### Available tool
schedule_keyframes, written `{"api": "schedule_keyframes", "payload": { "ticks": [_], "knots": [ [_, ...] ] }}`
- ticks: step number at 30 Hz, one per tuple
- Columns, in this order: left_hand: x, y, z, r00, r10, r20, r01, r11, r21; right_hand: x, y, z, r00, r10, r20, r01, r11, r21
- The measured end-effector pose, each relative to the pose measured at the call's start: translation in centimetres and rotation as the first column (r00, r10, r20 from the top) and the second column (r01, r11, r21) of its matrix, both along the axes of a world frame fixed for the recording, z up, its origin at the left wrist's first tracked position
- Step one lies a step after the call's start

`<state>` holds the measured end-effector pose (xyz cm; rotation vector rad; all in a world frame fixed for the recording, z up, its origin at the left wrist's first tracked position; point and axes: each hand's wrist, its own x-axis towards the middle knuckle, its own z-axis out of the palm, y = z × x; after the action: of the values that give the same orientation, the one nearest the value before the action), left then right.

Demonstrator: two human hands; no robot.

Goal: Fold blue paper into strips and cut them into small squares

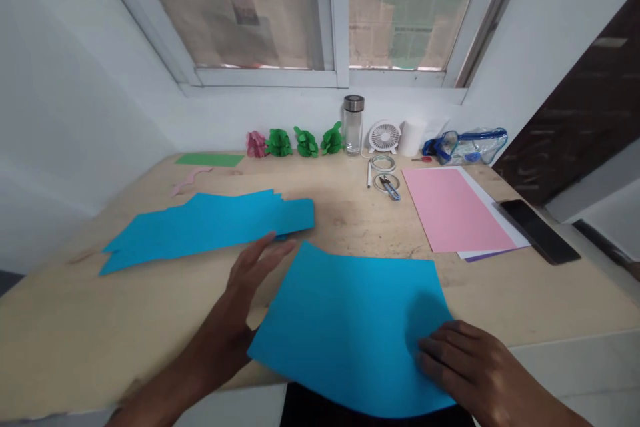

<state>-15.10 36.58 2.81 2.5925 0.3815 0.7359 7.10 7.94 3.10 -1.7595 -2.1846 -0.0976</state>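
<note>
A large sheet of blue paper (350, 320) lies before me, its near edge bowed and hanging past the table's front. My right hand (463, 360) grips its right side, fingers curled on top; the thumb is hidden. At the sheet's left edge is my left hand (245, 293), its fingers stretched out and apart, the thumb partly covered by the sheet. Just beyond those fingertips, several overlapping blue paper pieces (215, 227) spread across the left of the table.
Pink paper (460, 207) rests on other sheets beside a black phone (540, 230). Tape rolls (383, 163) and a small cutter (390, 187) lie mid-table. Along the wall stand green paper shapes (306, 142), a glass bottle (354, 127), a fan (385, 137) and a clear pouch (473, 147).
</note>
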Motion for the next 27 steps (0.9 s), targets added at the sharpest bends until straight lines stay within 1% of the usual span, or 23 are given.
{"api": "schedule_keyframes", "payload": {
  "ticks": [2, 4, 5, 6, 8, 9, 11, 13, 14, 16, 17, 18, 19, 20, 21, 22, 23, 24, 25, 26, 27],
  "knots": [
    [-1.0, 0.7, -1.0, 0.987, -0.148, -0.069, 0.147, 0.989, -0.009, 0.3, -0.5, -0.2, 1.0, -0.005, -0.014, 0.005, 1.0, 0.007],
    [-2.1, 1.1, -2.1, 0.949, -0.27, -0.162, 0.263, 0.963, -0.063, 0.8, -1.0, -0.5, 0.998, -0.01, -0.058, 0.009, 1.0, -0.014],
    [-2.7, 1.1, -2.6, 0.936, -0.296, -0.19, 0.278, 0.954, -0.114, 1.2, -1.2, -0.7, 0.995, -0.012, -0.099, 0.009, 1.0, -0.028],
    [-3.3, 1.0, -3.1, 0.935, -0.29, -0.204, 0.257, 0.951, -0.172, 1.6, -1.3, -0.9, 0.988, -0.019, -0.154, 0.013, 0.999, -0.041],
    [-4.1, 0.5, -3.6, 0.958, -0.215, -0.188, 0.159, 0.948, -0.276, 2.5, -1.4, -1.6, 0.952, -0.077, -0.296, 0.061, 0.996, -0.064],
    [-4.4, 0.2, -3.8, 0.972, -0.16, -0.17, 0.098, 0.941, -0.324, 2.8, -1.4, -2.0, 0.919, -0.134, -0.372, 0.108, 0.99, -0.089],
    [-4.7, -0.7, -3.9, 0.989, -0.045, -0.139, -0.017, 0.911, -0.411, 3.2, -1.2, -2.9, 0.811, -0.302, -0.502, 0.242, 0.953, -0.182],
    [-4.5, -1.5, -4.1, 0.99, 0.06, -0.127, -0.116, 0.856, -0.503, 3.1, -0.6, -3.9, 0.666, -0.482, -0.569, 0.38, 0.876, -0.298],
    [-4.3, -1.8, -4.3, 0.987, 0.1, -0.127, -0.154, 0.822, -0.548, 3.0, -0.2, -4.3, 0.592, -0.552, -0.587, 0.442, 0.832, -0.336],
    [-3.7, -2.5, -4.8, 0.976, 0.179, -0.121, -0.216, 0.763, -0.61, 2.6, 0.8, -5.0, 0.469, -0.633, -0.615, 0.545, 0.756, -0.362],
    [-3.4, -2.9, -5.1, 0.963, 0.245, -0.109, -0.259, 0.747, -0.613, 2.4, 1.4, -5.3, 0.429, -0.651, -0.626, 0.584, 0.729, -0.358],
    [-3.0, -3.3, -5.4, 0.938, 0.335, -0.087, -0.321, 0.745, -0.585, 2.4, 1.9, -5.6, 0.404, -0.664, -0.629, 0.614, 0.707, -0.352],
    [-2.7, -3.8, -5.7, 0.897, 0.439, -0.048, -0.397, 0.756, -0.52, 2.4, 2.5, -5.8, 0.394, -0.677, -0.622, 0.635, 0.689, -0.349],
    [-2.3, -4.4, -5.9, 0.851, 0.525, 0.01, -0.474, 0.776, -0.417, 2.4, 3.0, -5.9, 0.396, -0.691, -0.604, 0.648, 0.677, -0.35],
    [-1.9, -5.0, -6.0, 0.82, 0.566, 0.087, -0.525, 0.804, -0.28, 2.6, 3.5, -6.0, 0.407, -0.704, -0.582, 0.654, 0.669, -0.353],
    [-1.5, -5.5, -6.0, 0.828, 0.543, 0.141, -0.531, 0.839, -0.119, 2.7, 3.9, -6.0, 0.424, -0.713, -0.559, 0.655, 0.667, -0.355],
    [-1.0, -6.0, -5.9, 0.874, 0.463, 0.15, -0.474, 0.879, 0.048, 2.9, 4.2, -6.0, 0.443, -0.718, -0.536, 0.652, 0.669, -0.357],
    [-0.5, -6.4, -5.8, 0.932, 0.347, 0.106, -0.362, 0.913, 0.19, 3.0, 4.5, -5.9, 0.466, -0.718, -0.517, 0.647, 0.675, -0.355],
    [0.0, -6.7, -5.6, 0.972, 0.232, 0.023, -0.228, 0.93, 0.288, 3.2, 4.7, -5.9, 0.486, -0.717, -0.499, 0.642, 0.681, -0.353],
    [0.4, -6.9, -5.3, 0.987, 0.141, -0.079, -0.107, 0.936, 0.335, 3.3, 4.8, -5.8, 0.503, -0.718, -0.48, 0.638, 0.684, -0.354],
    [0.8, -6.9, -5.2, 0.981, 0.084, -0.177, -0.018, 0.939, 0.343, 3.4, 4.9, -5.7, 0.517, -0.721, -0.462, 0.635, 0.684, -0.358]
  ]
}}
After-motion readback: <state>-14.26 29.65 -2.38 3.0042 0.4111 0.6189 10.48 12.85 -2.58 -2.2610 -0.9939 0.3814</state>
